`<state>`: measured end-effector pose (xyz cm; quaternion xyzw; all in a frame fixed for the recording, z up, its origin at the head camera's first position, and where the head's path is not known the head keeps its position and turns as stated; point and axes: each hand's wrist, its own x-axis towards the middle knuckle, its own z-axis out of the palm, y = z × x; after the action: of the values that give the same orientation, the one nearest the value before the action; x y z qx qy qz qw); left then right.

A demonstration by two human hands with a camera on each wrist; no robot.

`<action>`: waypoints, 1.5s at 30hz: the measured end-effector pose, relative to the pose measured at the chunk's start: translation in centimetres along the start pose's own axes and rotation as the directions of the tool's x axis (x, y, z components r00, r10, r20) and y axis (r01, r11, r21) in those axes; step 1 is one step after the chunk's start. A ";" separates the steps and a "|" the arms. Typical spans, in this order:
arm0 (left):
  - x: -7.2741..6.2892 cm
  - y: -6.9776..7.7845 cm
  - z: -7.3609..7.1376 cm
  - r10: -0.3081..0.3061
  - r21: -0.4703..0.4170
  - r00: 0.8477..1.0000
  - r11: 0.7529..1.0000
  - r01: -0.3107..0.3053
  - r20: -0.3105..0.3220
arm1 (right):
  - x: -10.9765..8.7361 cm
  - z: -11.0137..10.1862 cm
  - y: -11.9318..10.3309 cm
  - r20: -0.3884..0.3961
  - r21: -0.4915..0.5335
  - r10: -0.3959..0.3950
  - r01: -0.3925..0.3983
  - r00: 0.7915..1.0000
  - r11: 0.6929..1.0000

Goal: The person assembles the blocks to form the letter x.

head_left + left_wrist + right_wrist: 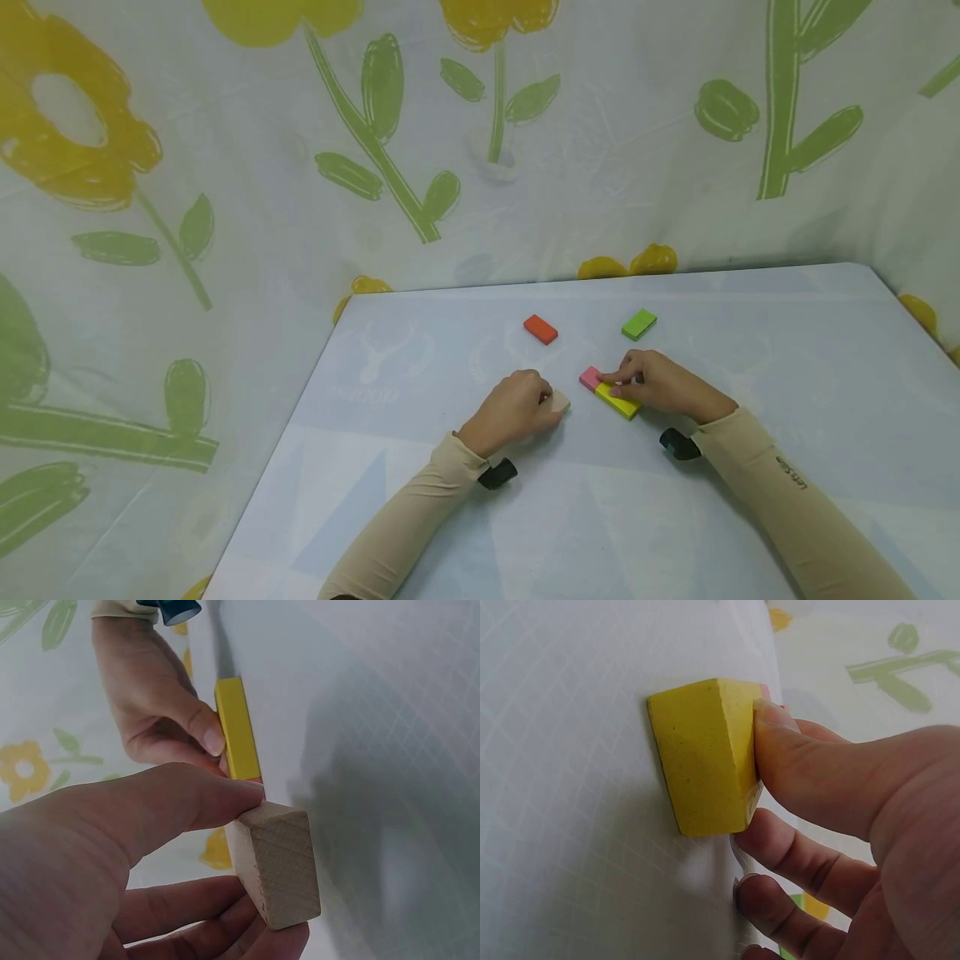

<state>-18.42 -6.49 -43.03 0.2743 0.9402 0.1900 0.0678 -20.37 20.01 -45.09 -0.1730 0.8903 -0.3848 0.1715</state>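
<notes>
My left hand (513, 408) pinches a plain wooden block (281, 866) between thumb and fingers; the block's pale end faces the left wrist camera. My right hand (660, 383) holds a yellow block (694, 761), its thumb on the upper face and its fingertips by the side. The yellow block lies on the table, end to end with a pink block (590, 378). In the right wrist view only a sliver of pink shows behind the thumb. The wooden block is a short way left of this pair.
An orange-red block (541, 329) lies farther back, behind the left hand. A green block (639, 324) lies behind the right hand. The pale patterned table (600, 533) meets a flower-printed curtain (570, 200) at its far edge.
</notes>
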 end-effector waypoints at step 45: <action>2.3 1.0 0.4 -0.010 0.004 0.999 1.000 0.010 0.032 | -0.2 -0.1 0.0 -0.010 0.003 -0.030 0.030 0.999 1.000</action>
<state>-19.80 -4.33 -43.09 0.2729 0.9407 0.1836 0.0835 -20.27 20.12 -45.02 -0.1843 0.8877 -0.3898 0.1615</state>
